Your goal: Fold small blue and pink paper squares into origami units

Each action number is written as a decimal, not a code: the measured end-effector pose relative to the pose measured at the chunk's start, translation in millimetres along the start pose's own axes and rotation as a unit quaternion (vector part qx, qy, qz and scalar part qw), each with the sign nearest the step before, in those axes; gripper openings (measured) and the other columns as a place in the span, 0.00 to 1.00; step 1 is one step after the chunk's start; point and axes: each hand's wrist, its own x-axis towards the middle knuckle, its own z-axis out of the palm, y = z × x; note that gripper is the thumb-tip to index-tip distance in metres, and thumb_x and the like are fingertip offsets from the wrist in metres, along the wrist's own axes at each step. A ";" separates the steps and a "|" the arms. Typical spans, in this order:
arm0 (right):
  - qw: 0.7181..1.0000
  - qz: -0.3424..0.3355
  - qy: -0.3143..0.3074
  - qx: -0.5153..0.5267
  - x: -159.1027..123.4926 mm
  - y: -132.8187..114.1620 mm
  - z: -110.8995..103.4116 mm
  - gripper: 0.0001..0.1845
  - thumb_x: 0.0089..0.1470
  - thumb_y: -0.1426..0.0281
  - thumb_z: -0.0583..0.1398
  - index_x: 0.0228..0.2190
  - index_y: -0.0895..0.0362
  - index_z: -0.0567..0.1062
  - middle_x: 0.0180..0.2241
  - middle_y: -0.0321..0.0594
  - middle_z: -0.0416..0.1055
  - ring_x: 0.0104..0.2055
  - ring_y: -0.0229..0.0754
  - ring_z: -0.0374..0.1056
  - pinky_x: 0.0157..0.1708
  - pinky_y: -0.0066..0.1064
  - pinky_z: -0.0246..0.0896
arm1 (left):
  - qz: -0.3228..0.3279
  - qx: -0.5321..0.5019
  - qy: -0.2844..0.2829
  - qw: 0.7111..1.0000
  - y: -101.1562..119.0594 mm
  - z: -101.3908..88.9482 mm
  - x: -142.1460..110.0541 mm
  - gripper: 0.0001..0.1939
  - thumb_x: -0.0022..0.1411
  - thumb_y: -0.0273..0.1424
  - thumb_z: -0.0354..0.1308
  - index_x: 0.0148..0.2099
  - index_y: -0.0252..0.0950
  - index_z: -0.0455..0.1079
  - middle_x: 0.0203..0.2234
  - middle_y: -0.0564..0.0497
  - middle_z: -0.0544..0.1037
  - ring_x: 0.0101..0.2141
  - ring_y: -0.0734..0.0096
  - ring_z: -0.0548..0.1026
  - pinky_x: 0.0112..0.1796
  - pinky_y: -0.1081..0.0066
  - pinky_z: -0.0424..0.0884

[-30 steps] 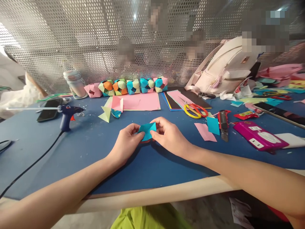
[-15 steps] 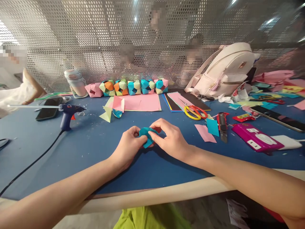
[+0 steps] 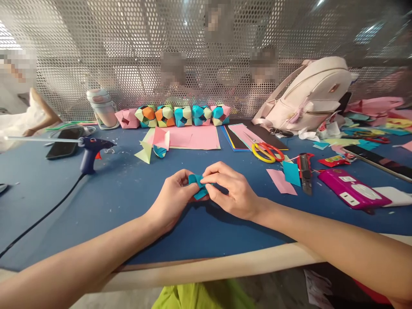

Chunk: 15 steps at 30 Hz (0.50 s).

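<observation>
A small folded piece of teal paper (image 3: 198,187) is pinched between both my hands over the blue table mat (image 3: 128,189). My left hand (image 3: 172,198) grips its left side with closed fingers. My right hand (image 3: 227,189) presses on it from the right, thumb and forefinger together. Most of the paper is hidden by my fingers. A row of folded paper cubes (image 3: 175,116) in several colours stands at the back of the mat.
A glue gun (image 3: 92,150) with its cord stands at left, beside a phone (image 3: 62,148) and a bottle (image 3: 101,109). Pink paper sheets (image 3: 193,137), scissors (image 3: 265,151), a utility knife (image 3: 305,169), a pink case (image 3: 352,189) and a backpack (image 3: 312,96) lie to the right. People sit behind the mesh screen.
The flat teal paper has been folded smaller between my fingers, and my hands have closed in together. The view has shifted slightly.
</observation>
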 end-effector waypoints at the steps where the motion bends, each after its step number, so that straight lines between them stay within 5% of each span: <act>1: 0.999 0.030 -0.002 0.020 1.1 -1.8 -1.1 0.05 0.55 0.76 0.55 0.30 0.58 0.71 0.33 0.42 0.67 0.35 0.37 0.66 0.37 0.29 0.65 | 0.006 0.012 -0.002 1.000 0.1 -0.2 0.1 0.06 0.47 0.26 0.60 0.27 0.34 0.64 0.19 0.58 0.70 0.23 0.78 0.70 0.29 0.75 0.69; 7: 0.952 0.265 -0.015 0.151 10.0 -8.1 -8.6 0.09 0.57 0.68 0.55 0.28 0.58 0.71 0.28 0.35 0.69 0.31 0.34 0.65 0.32 0.24 0.62 | 0.046 0.135 -0.014 0.990 2.1 -1.7 -0.2 0.02 0.52 0.27 0.57 0.29 0.35 0.65 0.21 0.55 0.76 0.25 0.72 0.74 0.29 0.74 0.69; 15: 0.920 0.329 -0.061 0.204 9.5 -0.3 -6.5 0.08 0.51 0.65 0.60 0.30 0.58 0.73 0.26 0.35 0.72 0.28 0.35 0.68 0.30 0.26 0.64 | 0.050 0.207 -0.005 0.977 2.9 -3.2 0.9 0.02 0.52 0.29 0.57 0.30 0.36 0.67 0.19 0.55 0.76 0.24 0.70 0.75 0.27 0.74 0.68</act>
